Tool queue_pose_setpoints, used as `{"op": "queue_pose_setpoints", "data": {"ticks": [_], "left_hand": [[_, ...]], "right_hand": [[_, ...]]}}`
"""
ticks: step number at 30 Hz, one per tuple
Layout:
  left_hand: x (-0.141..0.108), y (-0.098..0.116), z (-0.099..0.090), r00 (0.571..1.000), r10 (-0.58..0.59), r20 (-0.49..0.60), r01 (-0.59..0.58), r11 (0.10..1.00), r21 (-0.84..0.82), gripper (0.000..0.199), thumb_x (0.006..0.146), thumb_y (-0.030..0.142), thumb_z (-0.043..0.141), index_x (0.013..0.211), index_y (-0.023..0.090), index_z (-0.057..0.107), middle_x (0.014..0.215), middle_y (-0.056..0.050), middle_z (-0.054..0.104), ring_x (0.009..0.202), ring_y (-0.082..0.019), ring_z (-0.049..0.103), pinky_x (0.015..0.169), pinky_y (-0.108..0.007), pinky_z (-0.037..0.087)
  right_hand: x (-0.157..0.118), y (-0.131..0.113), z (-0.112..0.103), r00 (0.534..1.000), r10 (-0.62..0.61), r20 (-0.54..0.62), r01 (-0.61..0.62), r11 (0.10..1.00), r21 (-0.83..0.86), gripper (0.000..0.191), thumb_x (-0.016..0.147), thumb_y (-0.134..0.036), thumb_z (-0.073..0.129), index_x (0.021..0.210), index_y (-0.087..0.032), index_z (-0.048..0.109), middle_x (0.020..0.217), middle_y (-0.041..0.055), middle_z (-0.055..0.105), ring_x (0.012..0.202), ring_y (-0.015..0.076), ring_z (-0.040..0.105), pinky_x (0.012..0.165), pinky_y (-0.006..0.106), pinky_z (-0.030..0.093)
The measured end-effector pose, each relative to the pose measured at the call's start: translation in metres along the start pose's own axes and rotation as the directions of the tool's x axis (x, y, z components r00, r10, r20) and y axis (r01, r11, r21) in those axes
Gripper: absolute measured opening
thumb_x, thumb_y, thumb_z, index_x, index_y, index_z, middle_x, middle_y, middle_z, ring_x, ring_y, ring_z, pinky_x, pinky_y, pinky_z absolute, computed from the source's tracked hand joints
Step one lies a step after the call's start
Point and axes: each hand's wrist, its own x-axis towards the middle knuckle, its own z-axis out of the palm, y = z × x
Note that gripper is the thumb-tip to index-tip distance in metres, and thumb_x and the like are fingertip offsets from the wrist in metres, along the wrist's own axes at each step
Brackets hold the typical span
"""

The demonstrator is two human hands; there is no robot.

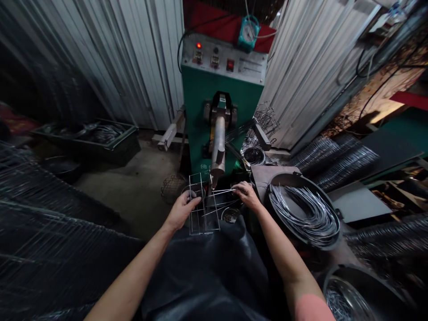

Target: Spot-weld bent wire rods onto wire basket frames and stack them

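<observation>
My left hand (pixel 185 207) grips the left side of a wire frame (pixel 205 232), a light rectangular grid of thin metal rods held over my lap. My right hand (pixel 245 194) pinches thin metal wires (pixel 222 192) that reach left to the frame, just under the machine's electrode tip (pixel 214 180). Whether the wires touch the tip or the frame I cannot tell. The green spot welder (pixel 220 84) stands straight ahead, its round metal arm (pixel 219 142) pointing toward me.
To the right, a round pan (pixel 279 178) holds bent wires (pixel 307 218). Another pan (pixel 368 285) with short wire pieces lies below it. Stacked wire grids (pixel 50 249) fill the left side. A bin (pixel 123 142) of metal parts stands at the back left, near a corrugated wall (pixel 140 58).
</observation>
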Motion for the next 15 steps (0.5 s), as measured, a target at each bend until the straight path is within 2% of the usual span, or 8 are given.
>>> {"op": "queue_pose_setpoints", "data": {"ticks": [8, 15], "left_hand": [[0.005, 0.001, -0.002, 1.000, -0.001, 0.011, 0.001, 1.000, 0.000, 0.030, 0.067, 0.040, 0.066, 0.071, 0.017, 0.047, 0.056, 0.006, 0.040, 0.053, -0.008, 0.035, 0.051, -0.020, 0.028], [0.011, 0.005, 0.000, 1.000, -0.017, -0.003, 0.016, 0.999, -0.040, 0.031, 0.063, 0.040, 0.068, 0.071, 0.017, 0.049, 0.056, 0.005, 0.042, 0.052, -0.008, 0.036, 0.050, -0.020, 0.030]], "right_hand": [[0.007, 0.001, -0.004, 0.998, 0.010, 0.067, -0.010, 1.000, -0.003, 0.012, 0.087, -0.023, 0.055, 0.089, -0.023, 0.067, 0.085, 0.0022, 0.064, 0.085, 0.0178, 0.053, 0.081, 0.034, 0.030], [0.013, 0.006, -0.003, 0.997, 0.016, 0.078, -0.016, 1.000, -0.002, 0.012, 0.087, -0.024, 0.056, 0.088, -0.022, 0.067, 0.086, 0.0021, 0.065, 0.086, 0.0177, 0.054, 0.081, 0.033, 0.033]]}}
